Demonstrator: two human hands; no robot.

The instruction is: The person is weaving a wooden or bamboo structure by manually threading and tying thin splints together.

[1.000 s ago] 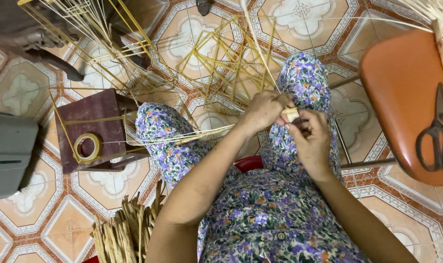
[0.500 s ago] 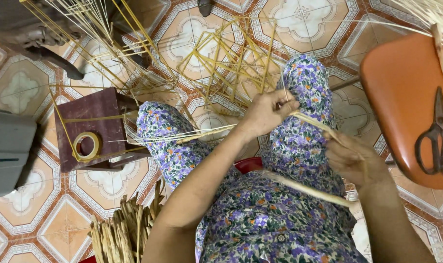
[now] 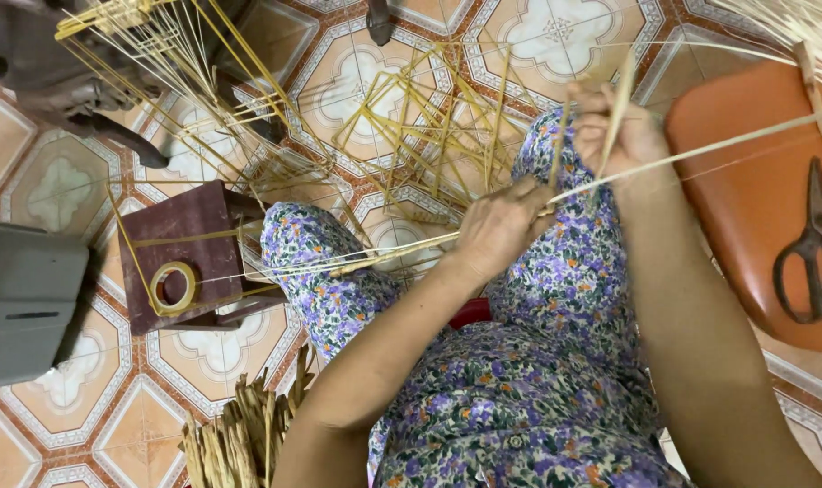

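From the head camera, looking down over a lap in flowered purple cloth, the left hand (image 3: 499, 230) sits above the knees with its fingers curled and pinched shut on a pale straw strand (image 3: 700, 149), which runs taut from that grip up and to the right, across the orange stool (image 3: 736, 154) and out of the picture. The right hand (image 3: 614, 131) is raised just beyond the left one, near the stool's edge, with its fingers closed around a flat upright strip of straw (image 3: 620, 95) that sticks up past the knuckles. More thin strands (image 3: 338, 264) stretch leftward from the left hand across the left knee toward a small dark red wooden box (image 3: 194, 226), on which lies a roll of yellowish tape (image 3: 171, 286). A loose tangle of yellow straw sticks (image 3: 411, 126) lies on the patterned floor tiles (image 3: 375, 77) ahead of the knees. A pair of dark scissors (image 3: 813, 248) rests on the stool, well apart from both hands. A bundle of dry straw (image 3: 244, 434) lies beside the left thigh.
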